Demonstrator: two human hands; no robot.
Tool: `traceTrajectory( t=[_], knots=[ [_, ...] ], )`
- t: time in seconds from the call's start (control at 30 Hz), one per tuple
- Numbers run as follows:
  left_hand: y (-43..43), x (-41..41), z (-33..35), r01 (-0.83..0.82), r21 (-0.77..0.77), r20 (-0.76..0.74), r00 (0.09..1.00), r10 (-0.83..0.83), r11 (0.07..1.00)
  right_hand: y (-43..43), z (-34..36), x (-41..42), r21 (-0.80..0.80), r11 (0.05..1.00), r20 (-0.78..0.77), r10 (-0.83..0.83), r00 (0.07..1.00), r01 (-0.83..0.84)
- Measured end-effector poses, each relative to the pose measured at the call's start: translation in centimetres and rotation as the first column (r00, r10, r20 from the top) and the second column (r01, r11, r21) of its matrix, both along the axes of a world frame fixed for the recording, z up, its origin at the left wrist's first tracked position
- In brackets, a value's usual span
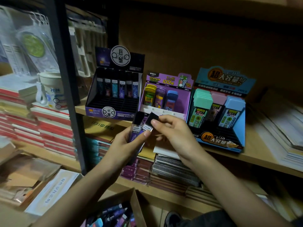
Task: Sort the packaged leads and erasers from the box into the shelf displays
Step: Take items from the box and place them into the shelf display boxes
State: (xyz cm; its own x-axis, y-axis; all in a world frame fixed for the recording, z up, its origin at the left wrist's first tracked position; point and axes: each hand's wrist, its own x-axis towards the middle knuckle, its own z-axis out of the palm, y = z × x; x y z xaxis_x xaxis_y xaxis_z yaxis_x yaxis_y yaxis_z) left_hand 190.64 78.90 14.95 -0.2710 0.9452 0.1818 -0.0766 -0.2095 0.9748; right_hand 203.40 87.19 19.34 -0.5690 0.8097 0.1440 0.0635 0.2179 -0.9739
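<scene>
Left hand (126, 143) and right hand (172, 133) grip lead packs (139, 126)

My single head-worn wide-angle camera faces forward and down, close above my left hand (126, 142) and right hand (174, 134), toward the light wooden shelf (260, 158), the brown cardboard box (136, 204) at frame bottom.

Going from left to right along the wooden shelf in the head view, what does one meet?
Black display → purple display → blue display → paper stacks.
</scene>
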Motion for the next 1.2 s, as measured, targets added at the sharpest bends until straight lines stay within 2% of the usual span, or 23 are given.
traceTrajectory(
  t=[0.3, 0.4, 0.53, 0.67, 0.8, 0.9, 1.0, 1.1, 1.17, 1.2],
  knots=[
    [-0.8, -1.2, 1.3, -0.137, -0.013, 0.038, 0.99, 0.137, 0.99, 0.1, 2.8, -2.3, -0.025, 0.998, -0.169, 0.056, 0.984, -0.061],
    [-1.3, -1.7, 1.6, -0.092, 0.05, -0.027, 0.995, 0.093, 0.995, -0.6, 3.2, -3.6, -0.003, 0.999, -0.144, 0.04, 0.989, -0.041],
    [-2.4, -2.9, 2.3, -0.006, 0.092, 0.009, 1.0, 0.005, 0.996, -1.2, 3.5, -4.9, 0.098, 0.992, -0.063, 0.084, 0.995, -0.077],
    [-3.6, -4.3, 2.6, -0.058, 0.097, -0.008, 0.998, 0.059, 0.994, -1.7, 3.8, -6.2, -0.015, 0.978, -0.079, 0.207, 0.975, -0.209],
    [-3.8, -5.6, 2.9, -0.125, 0.07, -0.068, 0.989, 0.13, 0.99, -1.0, 4.3, -7.5, -0.027, 0.987, -0.046, 0.156, 0.987, -0.157],
    [-3.2, -7.5, 3.1, -0.176, 0.077, -0.149, 0.971, 0.186, 0.981, 1.4, 6.2, -8.4, -0.009, 0.999, -0.116, 0.039, 0.992, -0.04],
    [-2.1, -10.1, 3.1, -0.29, 0.084, -0.201, 0.932, 0.301, 0.953, 5.2, 8.7, -9.8, 0.17, 0.98, -0.122, -0.08, 0.989, 0.1],
    [-0.9, -12.3, 3.0, -0.389, 0.106, -0.231, 0.886, 0.403, 0.915, 8.6, 9.9, -12.1, 0.499, 0.846, 0.059, -0.248, 0.967, 0.186],
    [-0.3, -13.3, 2.9, -0.402, 0.11, -0.231, 0.879, 0.416, 0.909, 10.2, 9.8, -13.7, 0.668, 0.732, 0.189, -0.338, 0.922, 0.132],
    [-0.1, -13.6, 2.7, -0.399, 0.105, -0.228, 0.882, 0.413, 0.911, 10.7, 9.6, -14.3, 0.701, 0.709, 0.251, -0.346, 0.904, 0.077]
  ],
)
